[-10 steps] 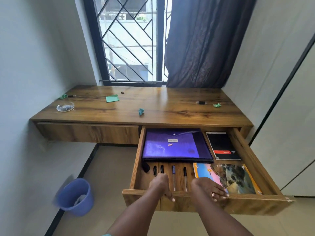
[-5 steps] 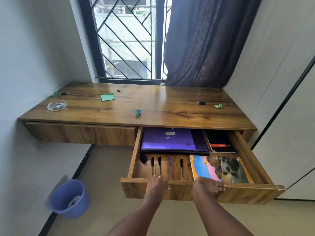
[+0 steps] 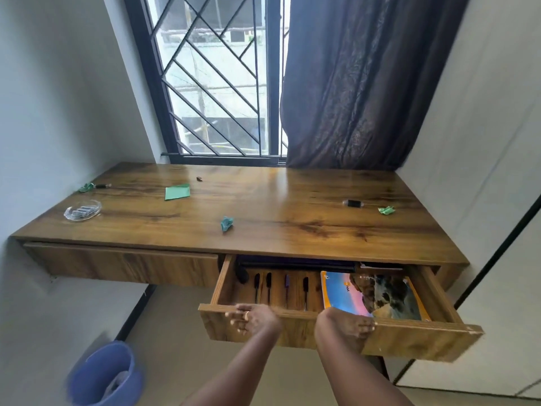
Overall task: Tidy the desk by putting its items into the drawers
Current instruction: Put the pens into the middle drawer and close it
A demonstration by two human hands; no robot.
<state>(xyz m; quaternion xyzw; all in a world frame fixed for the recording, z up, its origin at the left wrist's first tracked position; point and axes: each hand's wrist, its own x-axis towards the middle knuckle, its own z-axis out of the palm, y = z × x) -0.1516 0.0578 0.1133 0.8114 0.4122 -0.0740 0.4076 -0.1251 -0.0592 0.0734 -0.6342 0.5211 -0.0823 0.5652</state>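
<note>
A head-worn camera looks down at a wall-mounted brown wooden surface (image 3: 292, 206) below a barred window and a dark curtain. Its right-hand wooden drawer (image 3: 409, 338) stands partly pulled out. The left-hand wooden drawer (image 3: 123, 262) is shut.

Both hands are on the open drawer's front panel. The left hand (image 3: 251, 317), blurred, lies with its fingers spread flat against the panel, holding nothing. The right hand (image 3: 348, 325) rests on the panel's top edge with its fingers laid straight along it, not wrapped round anything.

Inside the drawer are four dark pens (image 3: 281, 288) lying side by side, a glossy notebook with a colourful landscape cover (image 3: 374, 294), and a purple folder (image 3: 292, 263), mostly hidden under the surface.

Not yet put away on the surface are a flat green paper square (image 3: 177, 191), a crumpled teal paper scrap (image 3: 227, 223), a clear glass dish (image 3: 82, 210), a black binder clip (image 3: 352, 203) and a crumpled green paper scrap (image 3: 386, 210). A round blue plastic bin (image 3: 102, 373) stands on the floor.

The hands seem placed to push the drawer in. If so, the right fingers on the top edge could be pinched under the surface. A hard shove could roll the pens together. Closing now would also leave the loose things outside, so a drawer would need reopening.
</note>
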